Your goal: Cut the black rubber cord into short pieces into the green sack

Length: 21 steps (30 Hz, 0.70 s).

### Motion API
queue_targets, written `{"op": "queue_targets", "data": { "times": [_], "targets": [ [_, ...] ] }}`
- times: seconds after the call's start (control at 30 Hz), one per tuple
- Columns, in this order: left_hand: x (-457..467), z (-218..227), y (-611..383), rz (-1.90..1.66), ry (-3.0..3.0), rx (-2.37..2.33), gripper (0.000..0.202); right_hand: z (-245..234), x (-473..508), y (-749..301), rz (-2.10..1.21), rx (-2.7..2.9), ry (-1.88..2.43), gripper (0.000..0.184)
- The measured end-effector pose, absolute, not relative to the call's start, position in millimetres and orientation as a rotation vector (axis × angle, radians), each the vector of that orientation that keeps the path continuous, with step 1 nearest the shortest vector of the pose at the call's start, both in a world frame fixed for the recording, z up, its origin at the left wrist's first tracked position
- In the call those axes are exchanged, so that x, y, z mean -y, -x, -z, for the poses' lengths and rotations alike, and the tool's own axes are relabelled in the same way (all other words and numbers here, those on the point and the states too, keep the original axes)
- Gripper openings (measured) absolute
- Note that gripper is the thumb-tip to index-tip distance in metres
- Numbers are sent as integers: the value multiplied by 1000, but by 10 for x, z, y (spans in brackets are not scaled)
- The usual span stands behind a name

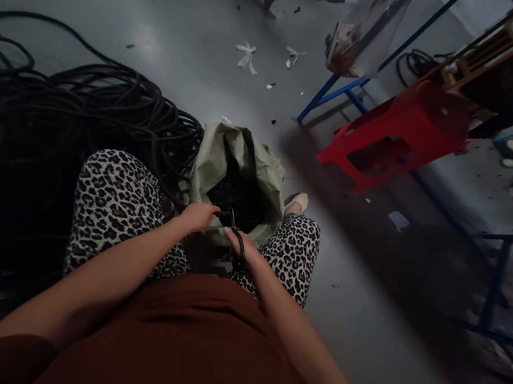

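Observation:
My left hand (198, 216) is closed on a black cord, whose short end (222, 213) sticks out past the fingertips. In my right hand (239, 245) is a pair of scissors (233, 219) with dark handles, its blades pointing up beside the cord end. Both hands are over the near rim of an open pale green woven sack (210, 162), between my knees. Dark small pieces (236, 195) lie inside the sack, too dim to make out singly. To the left, a large heap of black cord (121, 93) lies in loose loops.
A red plastic stool (397, 133) stands at the right, near a blue metal frame (323, 95) with a clear plastic bag (364, 34) hanging there. White scraps (247, 57) are scattered on the grey floor. More blue framing (495, 282) is at the far right.

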<state>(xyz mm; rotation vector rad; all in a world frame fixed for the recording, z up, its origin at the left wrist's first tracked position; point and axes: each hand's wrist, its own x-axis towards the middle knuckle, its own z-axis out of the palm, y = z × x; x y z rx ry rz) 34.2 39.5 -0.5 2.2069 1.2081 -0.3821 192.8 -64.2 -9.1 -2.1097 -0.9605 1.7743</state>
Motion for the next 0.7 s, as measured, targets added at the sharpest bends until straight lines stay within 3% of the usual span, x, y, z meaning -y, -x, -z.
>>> {"op": "queue_targets", "data": {
  "times": [0.37,0.7],
  "targets": [
    [-392,69,-327,339,-2232,-1136,40,53,587,-1916,-1787,1236,2026,43],
    [-379,88,-328,311,-2228,-1089,39,42,589,-1900,-1841,1104,1987,40]
  ]
}}
